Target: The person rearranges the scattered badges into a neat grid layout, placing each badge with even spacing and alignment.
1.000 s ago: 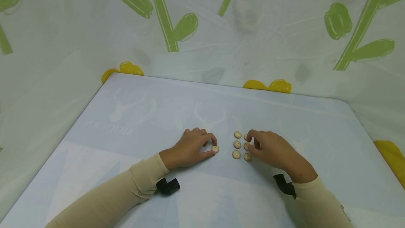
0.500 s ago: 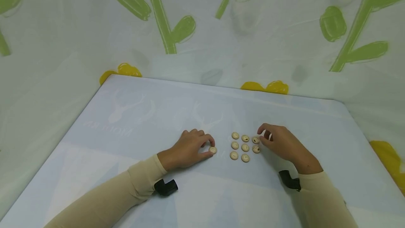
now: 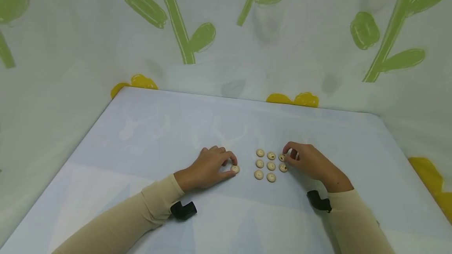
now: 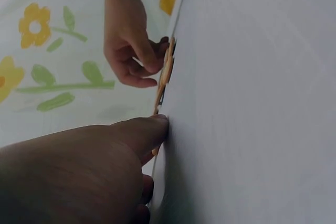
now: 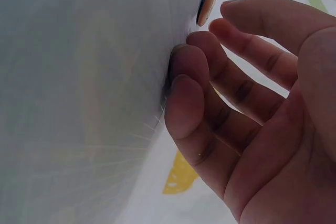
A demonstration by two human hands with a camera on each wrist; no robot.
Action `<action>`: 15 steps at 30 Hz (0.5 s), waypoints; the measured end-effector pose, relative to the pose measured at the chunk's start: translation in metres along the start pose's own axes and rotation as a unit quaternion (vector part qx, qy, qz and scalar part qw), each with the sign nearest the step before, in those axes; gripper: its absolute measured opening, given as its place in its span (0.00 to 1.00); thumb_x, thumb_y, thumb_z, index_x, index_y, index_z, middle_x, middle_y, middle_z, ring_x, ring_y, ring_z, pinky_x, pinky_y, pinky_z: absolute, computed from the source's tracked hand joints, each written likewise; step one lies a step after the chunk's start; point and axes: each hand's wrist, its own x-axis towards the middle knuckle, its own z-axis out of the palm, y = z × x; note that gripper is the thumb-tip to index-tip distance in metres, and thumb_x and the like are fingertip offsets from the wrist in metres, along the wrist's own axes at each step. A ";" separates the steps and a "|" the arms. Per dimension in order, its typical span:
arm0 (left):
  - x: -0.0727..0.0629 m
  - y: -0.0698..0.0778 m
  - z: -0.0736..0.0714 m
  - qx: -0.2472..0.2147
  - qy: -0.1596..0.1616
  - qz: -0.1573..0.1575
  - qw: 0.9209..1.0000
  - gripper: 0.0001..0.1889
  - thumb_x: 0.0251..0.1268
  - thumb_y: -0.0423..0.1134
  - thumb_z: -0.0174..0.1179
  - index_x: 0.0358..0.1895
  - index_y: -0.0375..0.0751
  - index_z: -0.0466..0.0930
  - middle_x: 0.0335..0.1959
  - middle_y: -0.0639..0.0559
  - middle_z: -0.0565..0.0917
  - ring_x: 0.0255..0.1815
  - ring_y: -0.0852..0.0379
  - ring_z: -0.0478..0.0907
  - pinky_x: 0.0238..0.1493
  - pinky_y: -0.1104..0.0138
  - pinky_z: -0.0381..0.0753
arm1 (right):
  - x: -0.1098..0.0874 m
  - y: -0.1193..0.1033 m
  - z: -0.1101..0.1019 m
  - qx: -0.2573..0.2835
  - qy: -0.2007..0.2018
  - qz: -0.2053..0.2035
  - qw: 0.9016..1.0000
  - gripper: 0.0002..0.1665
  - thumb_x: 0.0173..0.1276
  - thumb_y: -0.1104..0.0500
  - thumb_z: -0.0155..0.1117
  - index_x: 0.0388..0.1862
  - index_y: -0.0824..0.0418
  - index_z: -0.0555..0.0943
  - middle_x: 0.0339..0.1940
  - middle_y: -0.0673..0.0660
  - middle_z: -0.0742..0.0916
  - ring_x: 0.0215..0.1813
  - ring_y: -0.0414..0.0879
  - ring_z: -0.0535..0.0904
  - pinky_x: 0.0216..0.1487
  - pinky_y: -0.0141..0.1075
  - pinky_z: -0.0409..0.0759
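My left hand [image 3: 208, 167] pinches a round wooden button [image 3: 235, 169] between thumb and forefinger at the table top. In the left wrist view its thumb [image 4: 149, 128] hides most of that button. To the right, several like buttons lie in rows, among them a front-left button [image 3: 259, 175] and a middle button [image 3: 270, 166]. The right column has two. At its far button [image 3: 281, 157] are the thumb and forefinger of my right hand [image 3: 307, 162], bent but apart. In the right wrist view the other fingers [image 5: 186, 103] curl loosely by the surface, and a button [image 5: 208, 4] shows beyond the thumb.
The buttons lie on a pale blue-white table cover [image 3: 169, 128] with faint antler prints. Behind it hangs a white cloth [image 3: 226, 42] with green stems and yellow flowers. A black wrist mount [image 3: 183, 210] is at the left cuff, another black mount [image 3: 319, 201] at the right.
My right hand has drawn rightward off the middle column, uncovering the two right-column buttons, then dropped slightly to the far one. The left hand stays with its button. The view shifts slightly.
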 end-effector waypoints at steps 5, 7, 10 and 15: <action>-0.001 0.002 0.004 -0.018 -0.002 -0.009 1.000 0.11 0.65 0.53 0.66 0.43 0.55 0.79 0.31 0.63 0.72 0.36 0.63 0.67 0.43 0.62 0.61 | -0.002 0.003 0.005 0.002 0.002 0.008 1.000 0.09 0.71 0.58 0.63 0.48 0.56 0.80 0.33 0.53 0.82 0.35 0.46 0.75 0.34 0.37 0.74; -0.001 0.002 0.004 -0.026 0.001 -0.011 1.000 0.11 0.65 0.53 0.66 0.43 0.54 0.79 0.31 0.63 0.72 0.36 0.63 0.67 0.43 0.62 0.62 | -0.003 0.003 0.006 0.005 0.003 0.009 1.000 0.08 0.71 0.58 0.63 0.47 0.56 0.80 0.33 0.54 0.82 0.34 0.46 0.75 0.34 0.37 0.74; 0.000 0.003 0.001 -0.037 0.004 -0.014 0.999 0.10 0.65 0.52 0.66 0.43 0.55 0.79 0.31 0.63 0.74 0.36 0.63 0.69 0.45 0.61 0.64 | -0.003 0.002 0.006 0.007 0.005 0.003 1.000 0.07 0.71 0.59 0.63 0.47 0.56 0.80 0.32 0.53 0.81 0.33 0.45 0.74 0.32 0.37 0.73; 0.006 0.018 -0.007 -0.044 0.002 -0.002 0.999 0.11 0.64 0.50 0.68 0.44 0.54 0.79 0.32 0.60 0.77 0.36 0.63 0.71 0.45 0.60 0.66 | -0.002 0.000 0.004 0.008 0.010 -0.004 1.000 0.07 0.71 0.59 0.63 0.46 0.56 0.80 0.30 0.53 0.81 0.31 0.45 0.74 0.31 0.37 0.73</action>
